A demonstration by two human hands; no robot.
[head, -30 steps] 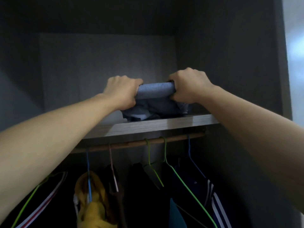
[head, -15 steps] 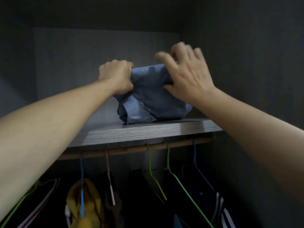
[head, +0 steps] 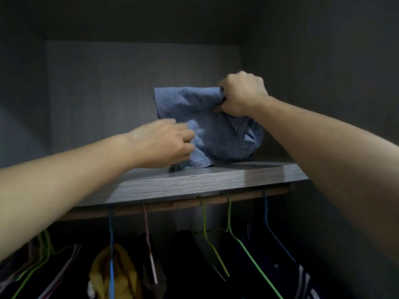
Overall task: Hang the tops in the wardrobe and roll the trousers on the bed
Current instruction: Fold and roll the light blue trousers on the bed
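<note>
A blue garment (head: 213, 128) stands bunched on the grey wardrobe shelf (head: 194, 184), its upper part lifted. My right hand (head: 241, 93) grips its top right corner in a fist. Lower down, my left hand (head: 166, 143) pinches the garment's lower left edge just above the shelf. Under the shelf a wooden rail (head: 177, 205) carries several hangers with dark tops and a yellow top (head: 112, 270).
The wardrobe's dark side wall (head: 323, 83) stands close on the right and its back panel (head: 108, 93) behind the garment. Green hangers (head: 218, 234), a blue hanger (head: 111, 244) and a pink hanger (head: 149, 238) crowd the rail below.
My right hand went from open over the garment to gripping its top right corner. My left hand let go of the top and dropped to the lower left edge. The garment now stands taller.
</note>
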